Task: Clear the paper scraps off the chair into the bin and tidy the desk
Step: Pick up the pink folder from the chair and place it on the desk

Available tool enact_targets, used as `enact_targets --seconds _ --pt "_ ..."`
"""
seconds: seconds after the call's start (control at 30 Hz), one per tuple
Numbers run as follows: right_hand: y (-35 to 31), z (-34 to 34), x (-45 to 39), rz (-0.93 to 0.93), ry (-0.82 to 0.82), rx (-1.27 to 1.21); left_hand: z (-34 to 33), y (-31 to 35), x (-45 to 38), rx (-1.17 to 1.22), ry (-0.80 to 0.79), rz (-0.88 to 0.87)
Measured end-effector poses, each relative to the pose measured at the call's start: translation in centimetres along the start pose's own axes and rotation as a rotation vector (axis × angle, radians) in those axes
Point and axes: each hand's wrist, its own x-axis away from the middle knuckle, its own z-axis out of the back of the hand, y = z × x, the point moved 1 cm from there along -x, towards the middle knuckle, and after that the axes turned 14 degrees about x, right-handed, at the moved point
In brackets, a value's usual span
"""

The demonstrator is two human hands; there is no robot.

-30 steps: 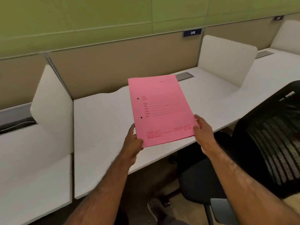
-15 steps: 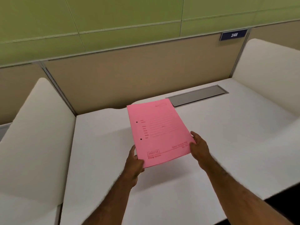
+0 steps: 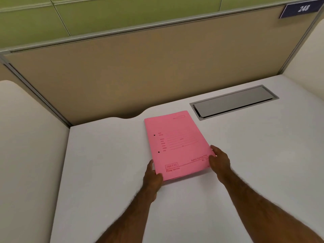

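- While both hands grip its near corners, the pink folder (image 3: 177, 146) lies low over the white surface (image 3: 105, 155), just in front of the metal cable hatch (image 3: 233, 102).
- Left hand (image 3: 152, 176) and right hand (image 3: 220, 159) have fingers clamped on the folder's near edge.
- Risk: letting go unevenly could leave the folder skewed, or slide it onto the hatch.
- Compared with half a second ago, the folder sits lower and flatter, nearer the hatch.

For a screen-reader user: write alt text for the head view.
Two bare hands, left hand and right hand, hold a pink folder by its near corners on a white desk, left of a grey cable hatch.
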Motion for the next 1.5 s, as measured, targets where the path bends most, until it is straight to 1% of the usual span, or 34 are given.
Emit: enact_targets --seconds 0.1,0.17,0.3,0.4,0.57,0.7,0.8,1.0,1.2,1.33,1.5 --pt "-0.5 -0.7 -1.7 0.002 0.022 -0.005 -0.4 0.8 -1.8 -0.246 0.063 -0.104" --pt "-0.6 -1.2 -2.7 0.030 0.024 0.025 -0.6 0.9 -2.7 -0.411 0.056 -0.181" --pt "-0.3 -2.2 -4.5 0.104 0.061 0.164 -1.2 0.9 -4.1 -0.525 0.028 -0.241" --pt "-0.5 -2.8 -5.5 0.151 0.081 0.231 -1.9 0.8 -5.0 -0.557 0.008 -0.258" --pt "-0.5 -3.7 -7.0 0.178 0.023 0.274 -2.4 1.5 -5.9 -0.557 0.012 -0.284" --pt "-0.4 -3.6 -6.8 0.153 0.016 0.216 -2.2 1.8 -5.6 -0.540 0.018 -0.291" --pt "0.2 -3.7 -5.5 0.136 0.001 0.198 -1.7 1.8 -4.4 -0.573 0.035 -0.309" --pt "0.7 -2.9 -0.5 0.181 0.015 0.250 0.1 1.3 -0.2 -0.602 0.040 -0.309" --pt "1.0 -1.4 5.1 0.217 -0.013 0.299 1.4 0.7 5.2 -0.611 0.045 -0.376" --pt "1.6 0.0 9.7 0.275 0.012 0.288 2.3 -0.1 9.7 -0.613 0.068 -0.464" --pt "2.5 1.5 15.4 0.333 0.041 0.280 3.7 -1.6 14.7 -0.591 0.103 -0.525"
